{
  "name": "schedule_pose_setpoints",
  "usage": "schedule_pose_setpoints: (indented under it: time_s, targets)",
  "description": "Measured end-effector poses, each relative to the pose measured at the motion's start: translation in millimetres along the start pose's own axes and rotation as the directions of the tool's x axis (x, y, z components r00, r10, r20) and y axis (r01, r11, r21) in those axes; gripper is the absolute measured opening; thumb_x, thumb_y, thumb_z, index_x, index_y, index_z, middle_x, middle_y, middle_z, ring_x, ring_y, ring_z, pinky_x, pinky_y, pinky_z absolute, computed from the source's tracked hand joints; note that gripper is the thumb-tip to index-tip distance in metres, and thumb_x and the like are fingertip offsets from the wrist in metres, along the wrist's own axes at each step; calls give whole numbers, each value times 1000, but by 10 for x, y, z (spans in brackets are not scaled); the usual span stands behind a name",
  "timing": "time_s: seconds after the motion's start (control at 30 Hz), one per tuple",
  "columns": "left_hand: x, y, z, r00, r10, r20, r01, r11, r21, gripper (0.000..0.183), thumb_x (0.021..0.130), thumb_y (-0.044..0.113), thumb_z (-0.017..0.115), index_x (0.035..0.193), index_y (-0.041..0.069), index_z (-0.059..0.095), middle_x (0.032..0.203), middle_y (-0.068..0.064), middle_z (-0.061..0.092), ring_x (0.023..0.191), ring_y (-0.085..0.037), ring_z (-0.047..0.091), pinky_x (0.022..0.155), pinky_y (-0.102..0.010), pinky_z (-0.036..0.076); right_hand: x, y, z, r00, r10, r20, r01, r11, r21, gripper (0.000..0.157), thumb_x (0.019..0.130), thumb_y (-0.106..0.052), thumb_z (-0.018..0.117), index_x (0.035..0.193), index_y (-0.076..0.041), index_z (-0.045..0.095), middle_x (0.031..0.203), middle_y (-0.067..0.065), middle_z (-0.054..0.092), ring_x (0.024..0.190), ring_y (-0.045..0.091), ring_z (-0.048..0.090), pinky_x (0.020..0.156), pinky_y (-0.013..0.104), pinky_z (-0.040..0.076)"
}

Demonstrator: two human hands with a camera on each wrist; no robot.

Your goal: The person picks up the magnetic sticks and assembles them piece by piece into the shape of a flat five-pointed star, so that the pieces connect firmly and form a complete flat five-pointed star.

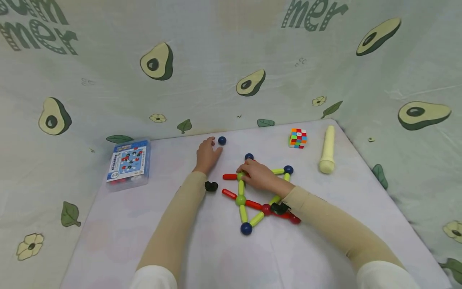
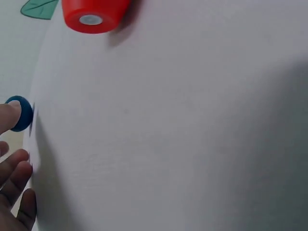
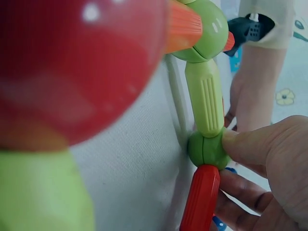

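My left hand is at the far side of the table, its fingers loosely bent beside a loose dark blue ball. In the left wrist view the thumb overlaps that blue ball. A flat frame of yellow-green rods, red rods and coloured balls lies at mid-table. My right hand reaches over this frame and pinches a green ball at its left corner. From that ball run a yellow-green rod and a red rod. The hand hides part of the frame's far side.
A clear plastic box with a blue printed label stands at the left. Toward the back right are a colourful puzzle cube and a pale yellow microphone-shaped object. A patterned cloth hangs behind the table.
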State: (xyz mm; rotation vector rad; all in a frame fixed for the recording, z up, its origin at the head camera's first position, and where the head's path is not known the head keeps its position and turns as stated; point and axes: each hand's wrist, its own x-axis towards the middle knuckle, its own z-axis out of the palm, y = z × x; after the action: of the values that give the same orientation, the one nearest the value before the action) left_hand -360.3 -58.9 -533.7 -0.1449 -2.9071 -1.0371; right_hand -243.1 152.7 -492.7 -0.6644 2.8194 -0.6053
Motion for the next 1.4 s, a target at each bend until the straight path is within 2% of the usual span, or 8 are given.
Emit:
schedule_pose_setpoints:
  time_s: [0.17,0.27,0.5,0.6,0.7,0.93,1.17,1.4]
  targets:
    - [67,10,-10,998,62,31,-63,997,42,60,99,29,69,153,19,47,145,-13,55,133,-36,49,107,-62,36,6,-18,4,1000,-10,-8,10,1000,2,26,100,-20,67,125,-14,71,105,2,56,85,15,52,75,26,49]
    - [85,26,-12,994,100,53,-103,993,61,54,99,28,68,150,23,53,147,-13,54,134,-36,49,105,-63,38,2,-20,1,1000,-10,-9,10,1000,-3,26,100,-20,67,125,-14,71,104,3,56,84,15,52,74,27,49]
    - [77,74,-28,992,112,61,-114,993,39,36,101,24,66,137,20,64,124,-11,65,112,-26,60,98,-45,47,-1,-18,-9,1000,-10,-14,10,1000,-9,25,100,-20,66,125,-14,71,104,2,55,83,15,52,73,27,48]
    - [49,66,-53,992,103,73,-105,994,31,36,101,23,66,136,20,65,119,-10,66,105,-24,60,94,-42,49,-2,-19,-7,1000,-11,-16,11,1000,-9,25,100,-20,66,124,-14,71,105,2,56,84,15,52,74,27,48]
    - [3,39,-79,991,89,95,-91,996,16,36,101,24,66,137,20,64,120,-10,65,104,-24,59,94,-42,49,-8,-19,-6,1000,-9,-13,9,1000,-4,25,100,-20,67,124,-14,71,106,3,56,85,15,53,75,27,49]
    - [-174,-63,-154,987,55,150,-49,998,-46,38,99,27,69,136,21,65,121,-8,64,107,-25,56,96,-42,48,-23,-13,-13,1000,9,-5,-9,1000,3,26,100,-20,67,125,-15,71,107,3,56,87,16,53,77,28,50]
    - [-459,-135,-245,976,87,201,-79,996,-50,38,98,28,70,136,21,66,122,-8,65,109,-25,57,98,-42,49,-13,-22,-12,999,36,1,-36,999,1,26,100,-21,67,125,-15,71,104,3,55,85,16,53,75,27,50]
    - [-756,-216,-286,974,112,194,-100,992,-74,36,97,27,72,132,21,68,114,-5,66,105,-23,58,96,-41,50,-7,-57,-2,998,59,3,-59,998,23,27,99,-20,68,126,-14,71,105,4,54,87,17,53,77,28,51]
